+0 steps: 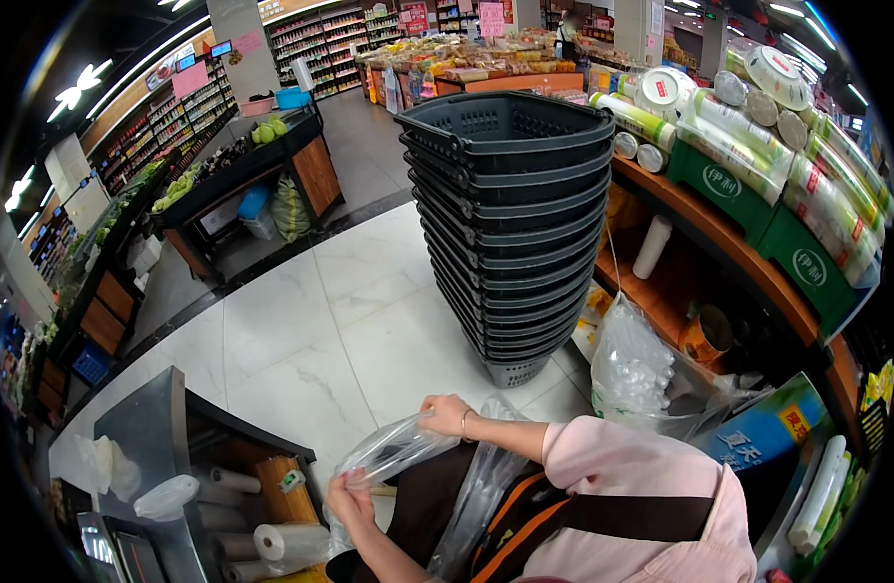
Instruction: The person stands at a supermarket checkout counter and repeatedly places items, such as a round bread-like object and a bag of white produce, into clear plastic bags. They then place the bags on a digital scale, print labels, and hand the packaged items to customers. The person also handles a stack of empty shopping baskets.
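A clear plastic bag [399, 446] is stretched between my two hands, low in the middle of the view. My right hand [445, 417] grips its upper end, just in front of the pink sleeve. Closed on its lower left part is my left hand [350, 495]. More clear plastic [476, 488] hangs over the dark apron with orange straps. A roll of clear bags [279, 543] lies on the shelf close to my left hand, with loose film trailing from it.
A tall stack of black shopping baskets [516, 218] stands ahead on the tiled floor. At right are a wooden shelf [658, 291] and a hanging bag of clear plastic [629, 357]. A metal-topped counter [148, 430] is at left; vegetable stands [243, 160] lie beyond.
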Motion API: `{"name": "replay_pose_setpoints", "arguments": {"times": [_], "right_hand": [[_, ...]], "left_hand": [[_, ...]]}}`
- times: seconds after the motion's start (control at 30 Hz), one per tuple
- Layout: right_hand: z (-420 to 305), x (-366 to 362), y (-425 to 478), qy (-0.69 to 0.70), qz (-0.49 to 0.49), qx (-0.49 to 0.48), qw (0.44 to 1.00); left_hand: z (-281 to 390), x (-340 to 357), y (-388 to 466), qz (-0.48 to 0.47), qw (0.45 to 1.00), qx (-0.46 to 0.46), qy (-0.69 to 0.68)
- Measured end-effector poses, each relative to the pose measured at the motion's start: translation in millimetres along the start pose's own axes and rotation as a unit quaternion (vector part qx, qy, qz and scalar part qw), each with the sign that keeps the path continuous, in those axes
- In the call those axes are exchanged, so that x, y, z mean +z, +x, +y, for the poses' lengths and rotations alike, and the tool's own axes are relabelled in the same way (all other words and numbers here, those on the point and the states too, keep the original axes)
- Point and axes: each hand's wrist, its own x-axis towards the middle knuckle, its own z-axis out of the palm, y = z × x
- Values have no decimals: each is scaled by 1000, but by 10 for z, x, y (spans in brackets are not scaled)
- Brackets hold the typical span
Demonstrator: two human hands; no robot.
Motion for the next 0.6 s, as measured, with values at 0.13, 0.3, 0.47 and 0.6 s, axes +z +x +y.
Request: {"name": "replay_pose_setpoints", "arguments": {"times": [0.13, 0.3, 0.47, 0.6], "right_hand": [[379, 147, 183, -78, 84, -13, 993], [701, 253, 388, -20, 142, 16, 990], [809, 148, 579, 575, -3, 141, 806], [-194, -71, -64, 604, -280, 31, 746]], "left_hand": [[12, 761, -675, -76, 988, -132, -20], [-116, 1003, -945, -203, 965, -12, 165], [-373, 703, -542, 3, 741, 274, 613], [-497, -18, 162, 206, 697, 275, 630]]}}
